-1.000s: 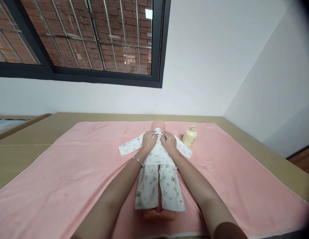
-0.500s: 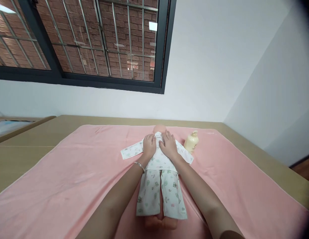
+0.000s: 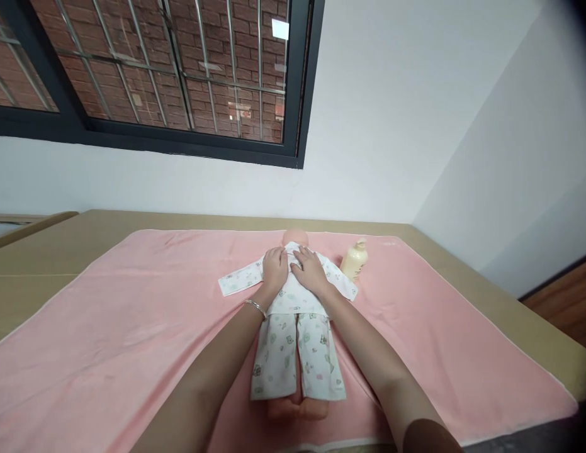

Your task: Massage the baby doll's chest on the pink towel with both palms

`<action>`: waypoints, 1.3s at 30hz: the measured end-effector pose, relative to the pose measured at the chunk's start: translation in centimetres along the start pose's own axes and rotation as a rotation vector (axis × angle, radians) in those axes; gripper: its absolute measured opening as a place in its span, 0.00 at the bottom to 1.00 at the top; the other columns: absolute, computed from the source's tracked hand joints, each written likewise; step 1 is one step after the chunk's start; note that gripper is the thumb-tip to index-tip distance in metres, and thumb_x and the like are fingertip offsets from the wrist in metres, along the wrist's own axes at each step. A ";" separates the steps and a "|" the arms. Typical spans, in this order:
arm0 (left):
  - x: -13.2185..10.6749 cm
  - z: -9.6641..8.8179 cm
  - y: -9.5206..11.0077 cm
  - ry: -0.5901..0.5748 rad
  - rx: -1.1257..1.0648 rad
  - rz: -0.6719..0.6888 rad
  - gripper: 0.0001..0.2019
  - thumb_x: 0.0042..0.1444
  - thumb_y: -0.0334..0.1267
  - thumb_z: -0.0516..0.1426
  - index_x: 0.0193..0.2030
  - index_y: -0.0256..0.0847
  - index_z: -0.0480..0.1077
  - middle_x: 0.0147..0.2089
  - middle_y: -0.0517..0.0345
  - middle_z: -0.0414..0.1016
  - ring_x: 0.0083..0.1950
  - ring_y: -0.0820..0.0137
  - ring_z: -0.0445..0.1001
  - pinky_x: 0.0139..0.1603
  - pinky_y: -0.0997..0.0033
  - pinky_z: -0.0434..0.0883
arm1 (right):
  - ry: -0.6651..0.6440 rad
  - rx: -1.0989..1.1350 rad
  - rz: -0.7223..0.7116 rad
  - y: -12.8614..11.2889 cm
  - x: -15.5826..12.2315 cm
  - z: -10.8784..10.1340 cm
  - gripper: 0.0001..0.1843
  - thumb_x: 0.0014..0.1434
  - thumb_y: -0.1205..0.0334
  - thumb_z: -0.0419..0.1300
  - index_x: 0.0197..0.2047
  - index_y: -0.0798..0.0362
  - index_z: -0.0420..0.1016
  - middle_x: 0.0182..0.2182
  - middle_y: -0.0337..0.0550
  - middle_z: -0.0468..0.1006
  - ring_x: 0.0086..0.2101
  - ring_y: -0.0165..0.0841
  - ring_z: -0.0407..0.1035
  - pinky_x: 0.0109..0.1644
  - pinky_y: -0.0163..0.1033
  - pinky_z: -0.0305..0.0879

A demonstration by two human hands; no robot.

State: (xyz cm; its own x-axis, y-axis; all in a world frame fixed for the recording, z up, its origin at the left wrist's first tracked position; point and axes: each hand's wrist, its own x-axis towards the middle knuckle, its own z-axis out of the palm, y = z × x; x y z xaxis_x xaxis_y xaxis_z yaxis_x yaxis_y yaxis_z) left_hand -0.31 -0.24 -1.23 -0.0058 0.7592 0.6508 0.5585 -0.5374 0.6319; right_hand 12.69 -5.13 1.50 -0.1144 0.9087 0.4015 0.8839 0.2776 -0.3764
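A baby doll (image 3: 295,237) lies on a pink blanket (image 3: 146,327), head toward the wall and feet toward me. It wears a white printed top (image 3: 297,296) with the sleeves spread out, and matching trousers (image 3: 274,358). My left hand (image 3: 276,267) rests on the left side of the doll's chest, fingers lying over the cloth. On the other side of the chest lies my right hand (image 3: 310,270), flat with its fingers spread. Both touch the top; a strip of cloth shows between them. The doll's bare feet (image 3: 297,409) stick out below the trouser legs.
A cream pump bottle (image 3: 355,259) stands on the blanket beside the doll's right-hand sleeve. The blanket covers a wooden table (image 3: 51,264) set against a white wall (image 3: 368,126). A dark-framed window (image 3: 189,148) with metal bars is above at the left.
The hands have shifted slightly on the doll's chest: the right hand's fingers now lie lower, off the neck area. The whole view has moved a little, showing more of the blanket's near edge.
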 end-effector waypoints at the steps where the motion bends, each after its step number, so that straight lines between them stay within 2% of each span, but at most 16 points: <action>1: 0.0 0.0 0.0 -0.006 0.006 0.001 0.17 0.66 0.40 0.43 0.42 0.40 0.72 0.46 0.47 0.77 0.51 0.59 0.72 0.57 0.55 0.68 | 0.016 -0.006 -0.003 0.0 0.0 0.0 0.27 0.64 0.59 0.53 0.65 0.56 0.64 0.68 0.56 0.57 0.68 0.45 0.49 0.71 0.57 0.42; 4: 0.1 0.0 -0.1 -0.016 0.019 0.000 0.17 0.65 0.40 0.44 0.42 0.39 0.72 0.46 0.46 0.77 0.51 0.59 0.72 0.58 0.54 0.67 | -0.047 -0.015 -0.065 -0.2 0.2 -0.4 0.29 0.65 0.57 0.53 0.66 0.56 0.62 0.69 0.56 0.55 0.68 0.47 0.47 0.70 0.59 0.42; 6: 0.2 0.1 -0.2 -0.019 0.018 -0.002 0.17 0.65 0.40 0.44 0.43 0.39 0.73 0.47 0.46 0.77 0.52 0.58 0.72 0.58 0.54 0.67 | -0.134 0.016 -0.114 -0.1 0.4 -1.8 0.27 0.64 0.56 0.54 0.65 0.53 0.65 0.67 0.53 0.59 0.67 0.46 0.51 0.69 0.59 0.45; 7: 0.2 0.1 -0.2 -0.020 0.015 -0.005 0.17 0.65 0.41 0.44 0.43 0.39 0.73 0.47 0.46 0.77 0.52 0.58 0.72 0.58 0.54 0.67 | -0.131 0.045 -0.120 0.2 0.5 -2.9 0.25 0.64 0.57 0.55 0.63 0.51 0.68 0.66 0.50 0.63 0.66 0.45 0.54 0.69 0.57 0.48; 8: 0.2 0.1 -0.2 -0.022 0.013 -0.011 0.17 0.65 0.41 0.44 0.43 0.39 0.73 0.47 0.46 0.77 0.52 0.58 0.72 0.58 0.54 0.67 | -0.108 0.082 -0.126 0.6 0.6 -4.4 0.23 0.63 0.59 0.55 0.60 0.48 0.71 0.63 0.47 0.67 0.64 0.43 0.58 0.69 0.53 0.51; 10: 0.3 0.1 -0.2 -0.026 0.011 -0.023 0.17 0.65 0.41 0.44 0.44 0.39 0.73 0.48 0.46 0.77 0.52 0.58 0.71 0.57 0.54 0.68 | 0.114 0.182 -0.038 2.2 0.5 -8.0 0.22 0.63 0.61 0.53 0.59 0.49 0.72 0.60 0.44 0.72 0.61 0.39 0.63 0.66 0.47 0.57; 11: 0.3 0.1 -0.2 -0.026 0.011 -0.029 0.17 0.64 0.41 0.45 0.44 0.39 0.73 0.48 0.46 0.77 0.53 0.57 0.71 0.57 0.54 0.68 | 0.219 0.204 0.004 3.2 0.3 -9.8 0.22 0.63 0.61 0.52 0.59 0.49 0.72 0.58 0.44 0.73 0.60 0.40 0.64 0.66 0.47 0.58; 13: 0.3 0.1 -0.1 -0.031 0.009 -0.035 0.17 0.64 0.41 0.45 0.43 0.39 0.73 0.47 0.46 0.77 0.53 0.57 0.71 0.58 0.54 0.67 | 0.398 0.202 0.115 5.6 -0.2 -13.1 0.24 0.61 0.59 0.55 0.60 0.50 0.71 0.59 0.45 0.72 0.62 0.42 0.61 0.67 0.51 0.56; 14: 0.3 0.1 -0.1 -0.034 0.007 -0.036 0.17 0.64 0.41 0.45 0.43 0.39 0.73 0.47 0.46 0.77 0.53 0.57 0.71 0.58 0.54 0.67 | 0.433 0.192 0.166 6.8 -0.5 -14.2 0.26 0.59 0.57 0.58 0.60 0.51 0.71 0.61 0.47 0.70 0.63 0.44 0.58 0.67 0.52 0.56; 16: 0.3 0.1 -0.2 -0.036 0.005 -0.039 0.17 0.64 0.41 0.44 0.43 0.39 0.73 0.47 0.46 0.77 0.52 0.57 0.71 0.57 0.54 0.67 | 0.337 0.232 0.265 8.8 -1.1 -15.5 0.30 0.55 0.52 0.62 0.61 0.52 0.71 0.64 0.50 0.66 0.64 0.46 0.57 0.66 0.53 0.57; 19: 0.3 0.1 -0.3 -0.033 0.003 -0.038 0.17 0.64 0.42 0.44 0.42 0.39 0.73 0.47 0.45 0.77 0.52 0.57 0.71 0.57 0.54 0.67 | 0.192 0.303 0.367 10.5 -1.4 -15.3 0.32 0.51 0.51 0.66 0.59 0.54 0.73 0.60 0.53 0.71 0.58 0.46 0.65 0.61 0.51 0.63; 23: 0.4 0.0 -0.2 -0.041 -0.006 -0.050 0.17 0.63 0.42 0.44 0.41 0.39 0.73 0.46 0.46 0.77 0.52 0.57 0.71 0.57 0.54 0.67 | 0.202 0.326 0.408 11.0 -0.9 -14.4 0.24 0.50 0.57 0.65 0.51 0.55 0.78 0.50 0.51 0.79 0.49 0.42 0.73 0.55 0.48 0.68; 31: 0.3 0.0 -0.2 -0.031 -0.012 -0.055 0.17 0.63 0.43 0.45 0.40 0.40 0.73 0.46 0.47 0.78 0.52 0.58 0.72 0.58 0.54 0.67 | 0.198 0.509 0.425 11.1 -1.2 -15.1 0.22 0.52 0.56 0.65 0.50 0.53 0.79 0.53 0.48 0.78 0.54 0.42 0.71 0.58 0.48 0.67; 36: 0.3 0.1 -0.2 -0.022 -0.027 -0.087 0.16 0.62 0.43 0.46 0.40 0.41 0.73 0.46 0.49 0.78 0.52 0.59 0.72 0.58 0.56 0.67 | 0.241 0.583 0.458 11.3 -1.0 -14.9 0.16 0.54 0.58 0.60 0.45 0.52 0.81 0.51 0.44 0.80 0.54 0.40 0.71 0.59 0.46 0.64; 39: 0.2 0.1 -0.2 -0.027 -0.023 -0.100 0.16 0.62 0.43 0.47 0.41 0.41 0.74 0.46 0.49 0.78 0.52 0.60 0.72 0.58 0.56 0.67 | 0.261 0.605 0.481 11.6 -0.9 -14.7 0.17 0.54 0.57 0.59 0.45 0.51 0.81 0.49 0.43 0.80 0.53 0.39 0.71 0.59 0.45 0.64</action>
State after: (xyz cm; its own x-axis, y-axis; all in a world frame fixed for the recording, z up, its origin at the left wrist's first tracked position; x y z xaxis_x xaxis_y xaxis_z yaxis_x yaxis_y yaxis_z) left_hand -0.38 0.11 -1.25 -0.0381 0.8190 0.5725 0.5371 -0.4663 0.7029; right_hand 29.77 -7.33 9.04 0.3901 0.8903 0.2347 0.4035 0.0638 -0.9128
